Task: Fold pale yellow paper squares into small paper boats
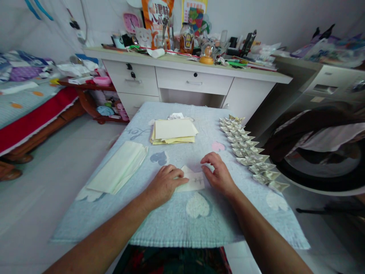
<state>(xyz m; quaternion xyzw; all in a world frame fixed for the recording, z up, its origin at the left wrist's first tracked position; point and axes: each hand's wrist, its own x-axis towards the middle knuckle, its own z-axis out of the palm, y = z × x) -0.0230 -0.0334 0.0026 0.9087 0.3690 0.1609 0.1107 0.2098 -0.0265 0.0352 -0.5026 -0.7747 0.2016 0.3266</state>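
Observation:
A small folded sheet of pale paper lies on the cloth before me, with a pointed top and dark marks on its right part. My left hand holds down its left side, thumb stretched over the paper and the other fingers bent close together. Just off the right edge is my right hand, fingers curved, with a gap between thumb and forefinger and nothing visible in it. Folded paper boats stand in close rows to the right.
A light blue cloth covers the table. A stack of cream paper lies at the back, pale green sheets at the left. Beyond are a cluttered white desk, a washing machine at right and a bed at left.

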